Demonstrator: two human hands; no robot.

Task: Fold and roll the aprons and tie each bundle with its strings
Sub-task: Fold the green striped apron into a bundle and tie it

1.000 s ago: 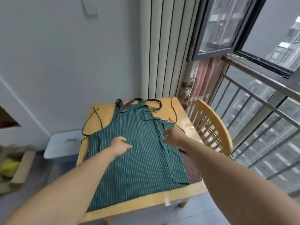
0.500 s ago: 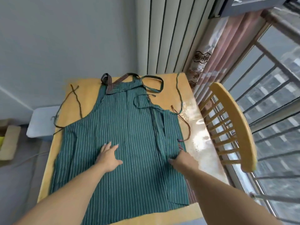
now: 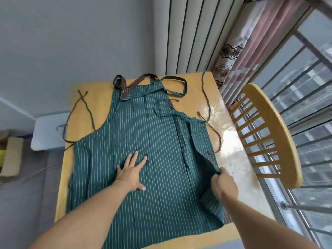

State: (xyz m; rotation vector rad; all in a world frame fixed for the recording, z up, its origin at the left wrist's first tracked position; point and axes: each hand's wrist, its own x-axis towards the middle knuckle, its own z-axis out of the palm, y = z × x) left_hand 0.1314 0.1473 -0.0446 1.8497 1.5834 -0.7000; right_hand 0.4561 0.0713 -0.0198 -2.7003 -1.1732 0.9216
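A: Diff vs half a second back?
B: Left hand (image 3: pixel 132 174) same spot, flat on the apron (image 3: pixel 143 159). Right hand (image 3: pixel 223 186) now lifts the right edge; before, it lay low on it.
A: Counts?
B: One green apron spread on the counter (image 3: pixel 100 90), one brown apron (image 3: pixel 120 83) peeking out under it. One chair (image 3: pixel 274 133) on the right.
A: Hands?
B: Left: fingers straight, spread, pressing down mid-apron. Right: fingers curled, pinching the folded edge, raised off the counter.
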